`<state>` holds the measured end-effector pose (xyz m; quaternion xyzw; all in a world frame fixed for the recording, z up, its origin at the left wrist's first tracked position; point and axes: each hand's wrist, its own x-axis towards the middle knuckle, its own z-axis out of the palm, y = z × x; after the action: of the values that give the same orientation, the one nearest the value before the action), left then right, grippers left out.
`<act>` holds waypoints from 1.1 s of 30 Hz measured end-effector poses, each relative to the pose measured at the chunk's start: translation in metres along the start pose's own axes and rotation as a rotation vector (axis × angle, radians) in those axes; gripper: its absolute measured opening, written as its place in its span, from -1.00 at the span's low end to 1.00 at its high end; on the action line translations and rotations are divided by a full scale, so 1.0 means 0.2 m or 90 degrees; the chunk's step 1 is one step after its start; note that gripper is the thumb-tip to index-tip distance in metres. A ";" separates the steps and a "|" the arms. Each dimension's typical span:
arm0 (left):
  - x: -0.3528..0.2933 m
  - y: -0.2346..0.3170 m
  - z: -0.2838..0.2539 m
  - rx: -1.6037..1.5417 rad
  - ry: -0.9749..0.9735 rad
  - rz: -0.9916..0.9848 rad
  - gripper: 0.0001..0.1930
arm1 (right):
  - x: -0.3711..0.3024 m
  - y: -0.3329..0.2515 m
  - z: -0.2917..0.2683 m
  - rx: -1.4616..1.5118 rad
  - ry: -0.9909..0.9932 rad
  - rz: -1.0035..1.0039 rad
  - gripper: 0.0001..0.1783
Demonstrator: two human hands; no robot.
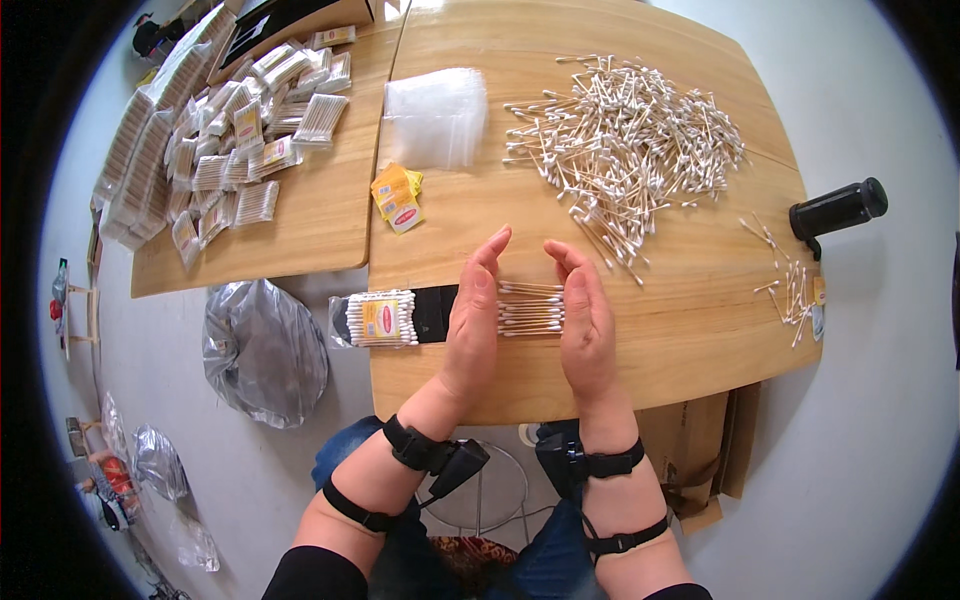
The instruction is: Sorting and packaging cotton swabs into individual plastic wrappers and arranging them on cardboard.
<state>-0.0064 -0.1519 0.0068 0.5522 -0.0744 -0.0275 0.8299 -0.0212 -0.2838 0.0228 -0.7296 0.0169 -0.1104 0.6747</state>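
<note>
A small row of cotton swabs [531,309] lies side by side on the table in front of me. My left hand [475,312] stands on edge at the row's left ends, its fingers stretched out. Facing it at the right ends is my right hand [586,318], upright with straight fingers. Whether the palms touch the swab tips, I cannot tell. Left of my left hand, a clear bag of cotton swabs [398,318] with a yellow and red label card [380,319] sits at the table edge, against a black flat piece [436,313].
A big heap of loose cotton swabs [630,140] spreads at the far right. Clear empty bags [436,118] and yellow label cards [398,196] lie far left. Filled packs [240,130] pile on the left table [310,235]. A black cylinder [838,208] is at the right edge.
</note>
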 end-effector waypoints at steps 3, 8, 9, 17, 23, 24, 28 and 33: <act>0.00 0.00 0.01 -0.023 -0.004 -0.007 -0.40 | 0.00 0.01 0.00 0.000 -0.012 -0.013 -0.56; -0.01 0.01 0.02 -0.016 -0.001 -0.023 -0.39 | 0.00 0.00 0.01 0.014 -0.024 -0.011 -0.53; -0.01 0.02 0.02 -0.004 0.008 -0.040 -0.39 | 0.00 0.00 0.01 0.044 -0.014 -0.003 -0.53; -0.01 0.07 -0.05 0.779 -0.195 0.137 -0.35 | 0.03 0.02 -0.09 0.139 0.075 -0.002 -0.53; -0.09 0.08 -0.01 1.017 -0.308 0.144 -0.23 | 0.03 0.02 -0.14 0.128 0.107 0.002 -0.53; -0.09 0.09 0.00 1.026 -0.305 0.138 -0.22 | 0.03 0.02 -0.13 0.129 0.112 0.006 -0.53; -0.06 0.09 0.02 1.069 -0.296 0.154 -0.19 | 0.02 0.02 -0.14 0.089 0.110 0.005 -0.53; -0.08 0.08 0.04 1.036 -0.293 0.174 -0.19 | 0.02 0.01 -0.16 0.073 0.120 0.014 -0.55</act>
<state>-0.0235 -0.1502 0.0235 0.9429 -0.3034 0.0231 0.1353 -0.0229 -0.3157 0.0224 -0.6762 0.0819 -0.1717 0.7118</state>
